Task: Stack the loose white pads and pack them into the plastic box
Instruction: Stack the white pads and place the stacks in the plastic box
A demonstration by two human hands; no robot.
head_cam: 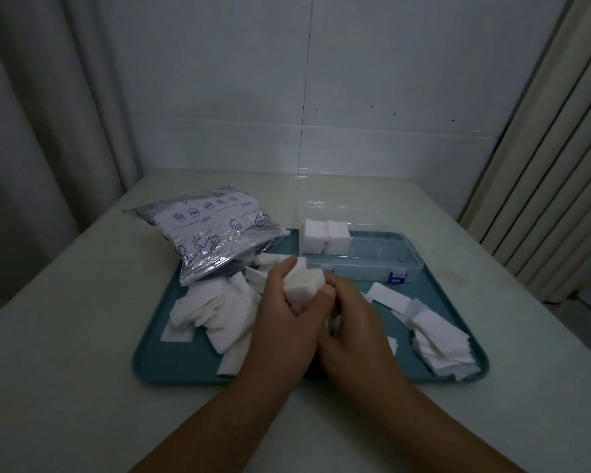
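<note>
Over the middle of the teal tray (157,363), my left hand (284,322) and my right hand (352,319) together grip a thick stack of white pads (304,279). My fingers curl round its sides. Loose white pads (215,312) lie heaped on the tray's left. A fanned pile of pads (437,339) lies on its right. The clear plastic box (376,257) stands open at the tray's back right, and two pad stacks (326,235) fill its left end. Its lid (325,209) stands up behind.
A printed zip bag (212,233) lies at the tray's back left, partly on the pale table (65,336). A white wall is behind the table. Curtains hang at left and right.
</note>
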